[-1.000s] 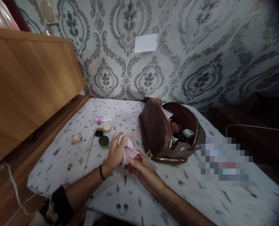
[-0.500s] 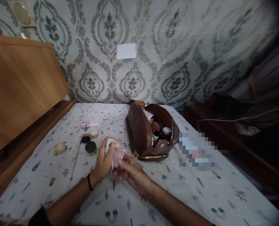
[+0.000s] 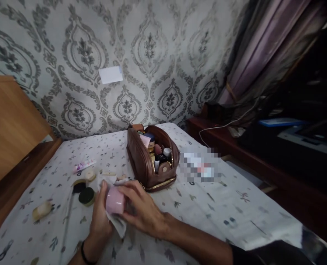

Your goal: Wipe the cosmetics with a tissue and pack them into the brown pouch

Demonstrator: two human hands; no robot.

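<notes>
A pink cosmetic jar point(image 3: 115, 201) is held between my two hands, above the patterned cloth. My left hand point(image 3: 99, 217) is closed around a white wipe point(image 3: 118, 225) that lies against the jar's left side and underside. From the right, my right hand point(image 3: 144, 211) grips the jar, thumb below and fingers over its top edge. Just beyond my hands stands a brown toiletry bag point(image 3: 141, 162), unzipped, with several bottles and jars inside. To the left of my left hand sits a jar with a dark green lid point(image 3: 86, 196).
A black-lidded jar point(image 3: 79, 186), a small cream-coloured jar point(image 3: 90, 175), a pink-and-white tube point(image 3: 84, 165) and a pale yellowish bottle point(image 3: 42, 210) lie at left. A wooden panel point(image 3: 11, 129) borders the left side. A white cable point(image 3: 227, 125) runs at right.
The view has swung to the right, shifting the scene leftward. My right hand has moved from below the jar up onto its right side, and the jar has turned, with more of it showing.
</notes>
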